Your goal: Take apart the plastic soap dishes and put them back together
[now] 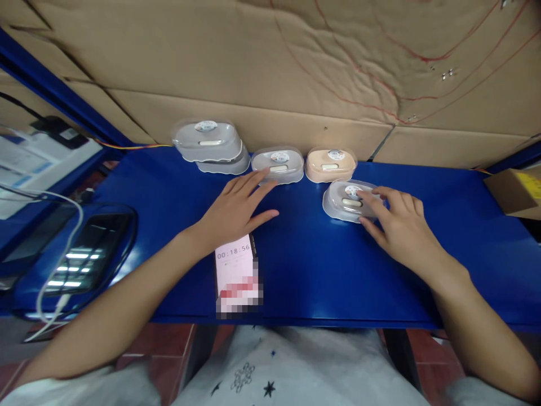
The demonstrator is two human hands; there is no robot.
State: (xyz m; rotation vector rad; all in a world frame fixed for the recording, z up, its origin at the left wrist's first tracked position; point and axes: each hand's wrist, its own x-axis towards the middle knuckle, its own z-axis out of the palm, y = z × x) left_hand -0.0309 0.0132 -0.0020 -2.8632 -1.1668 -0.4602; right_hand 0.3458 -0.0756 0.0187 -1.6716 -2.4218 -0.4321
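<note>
Fingers outstretched and spread, my left hand reaches to the middle grey oval plastic box; its fingertips overlap the box's front edge. At the front right lies another grey oval box with a clear lid, a round label and a pale raised bar. My right hand grips that box's right end, index finger on the lid and thumb at the front side. A peach box of the same shape stands behind it. At the left, one grey box is stacked on another grey box.
A phone showing a timer lies on the blue table near my left wrist. Another phone, cables and a black adapter crowd the left side. Cardboard lines the back; a cardboard box is at right.
</note>
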